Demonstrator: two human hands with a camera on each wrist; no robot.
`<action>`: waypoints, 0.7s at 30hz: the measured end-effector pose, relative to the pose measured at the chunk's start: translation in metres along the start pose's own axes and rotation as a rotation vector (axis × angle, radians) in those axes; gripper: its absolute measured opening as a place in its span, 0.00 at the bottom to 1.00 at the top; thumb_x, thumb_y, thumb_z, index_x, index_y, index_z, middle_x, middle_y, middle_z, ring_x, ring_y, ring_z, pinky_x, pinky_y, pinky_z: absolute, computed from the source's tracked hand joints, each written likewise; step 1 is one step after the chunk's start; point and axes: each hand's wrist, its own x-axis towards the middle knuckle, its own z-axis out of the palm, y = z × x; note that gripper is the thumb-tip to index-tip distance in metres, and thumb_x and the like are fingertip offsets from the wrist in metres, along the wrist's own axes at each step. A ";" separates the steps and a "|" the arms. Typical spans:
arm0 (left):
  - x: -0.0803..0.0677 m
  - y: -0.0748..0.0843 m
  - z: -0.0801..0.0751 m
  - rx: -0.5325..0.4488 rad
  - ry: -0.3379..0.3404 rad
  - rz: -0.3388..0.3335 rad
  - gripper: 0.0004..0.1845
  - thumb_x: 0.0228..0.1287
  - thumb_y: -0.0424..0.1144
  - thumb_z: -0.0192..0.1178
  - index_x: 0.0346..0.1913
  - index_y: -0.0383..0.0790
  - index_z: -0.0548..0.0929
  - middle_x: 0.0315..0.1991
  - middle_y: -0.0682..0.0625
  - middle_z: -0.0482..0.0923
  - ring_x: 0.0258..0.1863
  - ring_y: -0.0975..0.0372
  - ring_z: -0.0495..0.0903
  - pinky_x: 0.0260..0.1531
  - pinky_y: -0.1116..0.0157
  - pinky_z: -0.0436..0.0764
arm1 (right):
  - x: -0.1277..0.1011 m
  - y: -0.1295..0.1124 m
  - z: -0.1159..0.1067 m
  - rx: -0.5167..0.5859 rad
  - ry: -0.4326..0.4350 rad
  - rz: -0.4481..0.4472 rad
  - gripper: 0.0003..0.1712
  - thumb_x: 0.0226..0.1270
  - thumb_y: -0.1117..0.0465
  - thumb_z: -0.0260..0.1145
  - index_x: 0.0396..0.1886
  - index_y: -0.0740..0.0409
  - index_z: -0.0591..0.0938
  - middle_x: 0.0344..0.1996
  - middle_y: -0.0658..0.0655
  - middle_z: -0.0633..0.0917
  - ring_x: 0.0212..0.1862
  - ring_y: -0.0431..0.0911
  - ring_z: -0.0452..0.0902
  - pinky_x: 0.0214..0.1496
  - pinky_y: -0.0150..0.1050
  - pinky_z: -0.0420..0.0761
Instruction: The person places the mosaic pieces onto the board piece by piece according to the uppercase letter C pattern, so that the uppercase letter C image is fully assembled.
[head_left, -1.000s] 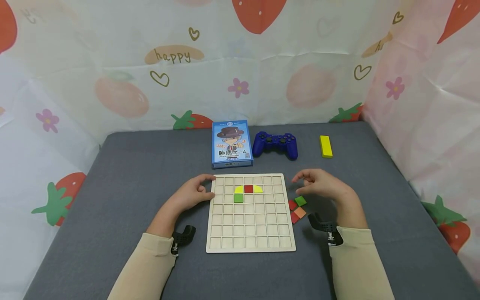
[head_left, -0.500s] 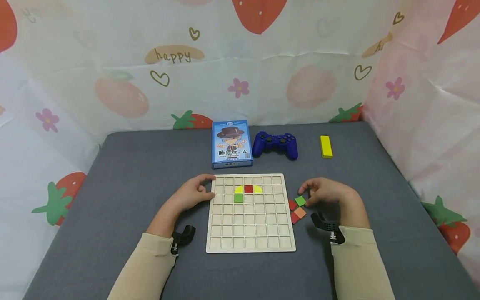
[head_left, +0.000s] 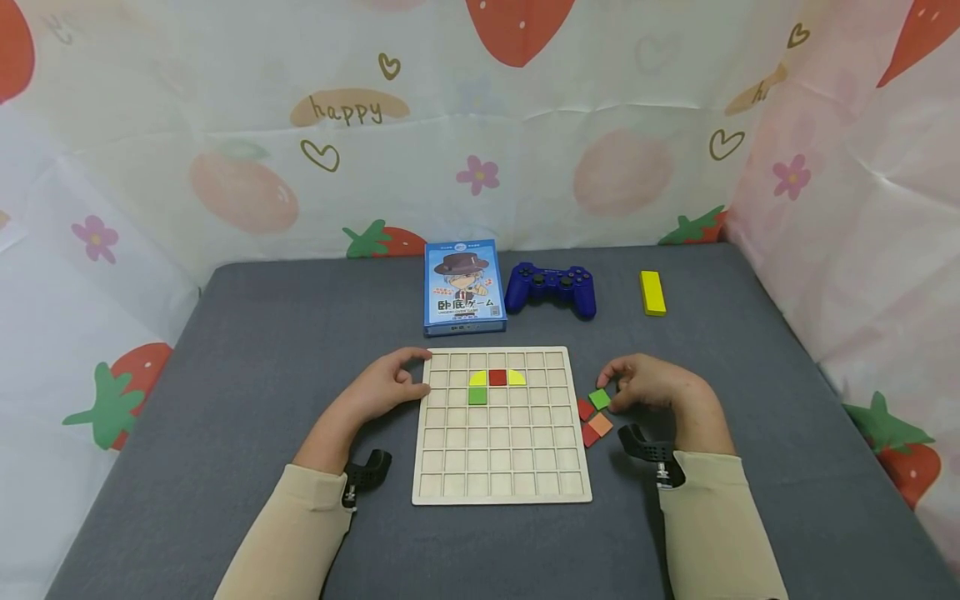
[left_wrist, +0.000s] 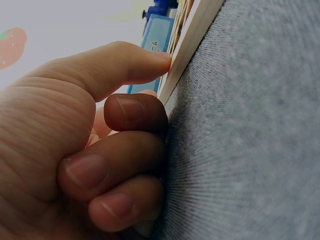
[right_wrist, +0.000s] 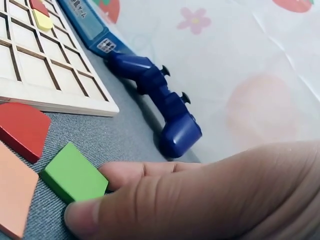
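Note:
A pale wooden grid board (head_left: 457, 462) lies on the grey table. In its upper rows sit a red square tile (head_left: 497, 378), two yellow quarter-round tiles (head_left: 517, 379) and a green square tile (head_left: 477, 397). My left hand (head_left: 379, 387) rests at the board's left edge, thumb and forefinger touching it; the left wrist view shows the other fingers curled against the cloth. Off the board's right side, my right hand (head_left: 655, 384) pinches a loose green tile (right_wrist: 75, 173) between thumb and forefinger. Beside that tile lie red tiles (head_left: 585, 409) and an orange tile (head_left: 601, 425).
Behind the board stand a blue game box (head_left: 464, 287) and, close to its right, a dark blue game controller (head_left: 551, 290). A yellow block (head_left: 652, 293) lies farther right. Printed cloth walls (head_left: 420, 192) border the table at the back and sides.
My right hand has come down toward me, from beside the board's upper right edge to the loose green tile, and pinches it. The left hand has stayed at the board's edge.

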 end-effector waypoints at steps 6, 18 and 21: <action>0.000 0.002 -0.001 0.004 -0.001 0.002 0.32 0.68 0.39 0.68 0.72 0.41 0.71 0.15 0.54 0.64 0.12 0.63 0.61 0.19 0.66 0.61 | -0.003 0.000 -0.003 0.030 0.020 -0.024 0.19 0.61 0.67 0.74 0.51 0.63 0.81 0.18 0.48 0.70 0.18 0.41 0.60 0.22 0.34 0.60; 0.001 -0.001 -0.001 0.008 0.001 0.020 0.32 0.68 0.39 0.68 0.73 0.41 0.71 0.15 0.53 0.66 0.11 0.63 0.61 0.19 0.65 0.61 | -0.018 -0.016 -0.006 0.027 0.102 -0.195 0.22 0.63 0.65 0.74 0.54 0.67 0.79 0.17 0.48 0.66 0.17 0.39 0.55 0.21 0.35 0.57; 0.001 -0.001 0.000 0.014 0.005 0.019 0.32 0.68 0.39 0.68 0.72 0.40 0.71 0.15 0.53 0.66 0.11 0.63 0.61 0.19 0.65 0.61 | -0.019 -0.021 -0.006 0.006 0.126 -0.214 0.21 0.64 0.65 0.72 0.55 0.66 0.78 0.16 0.48 0.65 0.16 0.40 0.54 0.21 0.35 0.57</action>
